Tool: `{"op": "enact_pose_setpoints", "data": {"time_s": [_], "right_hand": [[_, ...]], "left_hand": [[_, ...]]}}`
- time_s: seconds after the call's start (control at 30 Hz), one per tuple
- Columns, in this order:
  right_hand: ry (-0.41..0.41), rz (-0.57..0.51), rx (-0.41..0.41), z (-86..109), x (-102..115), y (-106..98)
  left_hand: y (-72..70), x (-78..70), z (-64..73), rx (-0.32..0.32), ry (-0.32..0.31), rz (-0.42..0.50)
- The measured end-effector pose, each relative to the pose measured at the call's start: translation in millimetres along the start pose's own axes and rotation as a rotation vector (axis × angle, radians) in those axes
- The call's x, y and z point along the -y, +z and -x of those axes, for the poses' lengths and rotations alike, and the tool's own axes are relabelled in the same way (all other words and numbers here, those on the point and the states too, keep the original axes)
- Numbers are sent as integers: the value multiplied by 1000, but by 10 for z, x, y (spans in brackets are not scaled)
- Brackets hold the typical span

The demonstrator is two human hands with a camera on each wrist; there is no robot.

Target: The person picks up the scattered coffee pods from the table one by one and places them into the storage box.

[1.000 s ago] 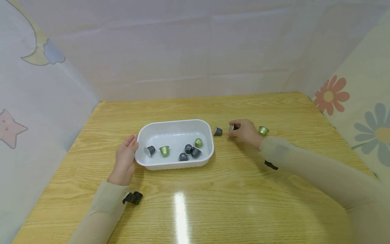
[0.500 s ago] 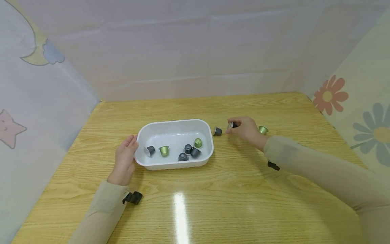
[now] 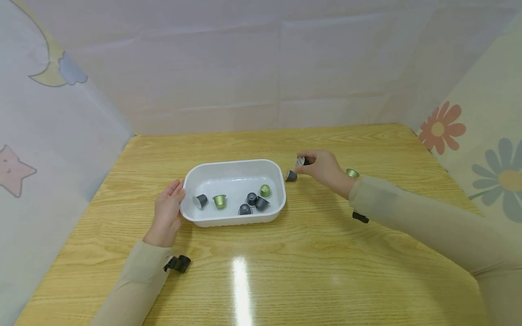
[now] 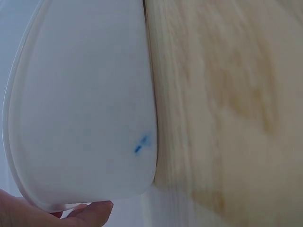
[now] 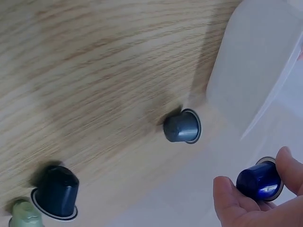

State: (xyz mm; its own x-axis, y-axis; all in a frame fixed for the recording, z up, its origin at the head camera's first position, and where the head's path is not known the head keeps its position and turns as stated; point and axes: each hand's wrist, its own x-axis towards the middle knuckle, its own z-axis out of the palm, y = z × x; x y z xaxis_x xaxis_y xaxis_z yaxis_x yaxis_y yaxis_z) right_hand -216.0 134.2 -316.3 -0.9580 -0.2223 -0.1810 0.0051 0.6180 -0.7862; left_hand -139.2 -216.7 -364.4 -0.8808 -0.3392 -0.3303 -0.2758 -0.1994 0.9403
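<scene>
My left hand (image 3: 166,213) holds the left end of a white plastic tub (image 3: 228,222), thumb at the rim and fingers against the outside. In the left wrist view its fingertips show at the rim. Inside lie several coffee capsules, dark ones and two green, including a green capsule (image 3: 220,202) and a dark grey capsule (image 3: 200,201). Right of the tub, my right hand (image 3: 324,169) pinches a dark blue coffee capsule (image 5: 259,181) between thumb and fingers, above the table. A dark grey capsule (image 5: 181,126) lies below it, close to the tub's right end.
A green capsule (image 3: 352,173) rests on the wooden table (image 3: 310,271) beyond my right wrist. Beside it in the right wrist view stands a black capsule (image 5: 57,191), hidden in the head view. Printed cloth walls (image 3: 204,68) border the table at the back and sides.
My right hand has lifted the pinched capsule and carried it left, toward the tub. The left hand and the tub stay in place.
</scene>
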Motion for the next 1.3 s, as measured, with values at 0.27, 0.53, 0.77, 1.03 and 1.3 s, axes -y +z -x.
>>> {"op": "enact_pose_setpoints", "data": {"time_s": [0.27,0.53,0.77,1.03,1.3], "right_hand": [[-66,0,-26,-25,92,96],[-108,-15,-47,-63,186,237],[-116,-41,-46,-95,275,351],[-141,-68,-45,-136,324,472],[-167,-22,-11,-196,305,618]], "left_hand": [[12,-11,23,19,0,0],[12,-8,26,28,-4,-2],[6,0,19,37,4,13],[10,17,26,27,25,39],[21,17,34,29,31,50]]}}
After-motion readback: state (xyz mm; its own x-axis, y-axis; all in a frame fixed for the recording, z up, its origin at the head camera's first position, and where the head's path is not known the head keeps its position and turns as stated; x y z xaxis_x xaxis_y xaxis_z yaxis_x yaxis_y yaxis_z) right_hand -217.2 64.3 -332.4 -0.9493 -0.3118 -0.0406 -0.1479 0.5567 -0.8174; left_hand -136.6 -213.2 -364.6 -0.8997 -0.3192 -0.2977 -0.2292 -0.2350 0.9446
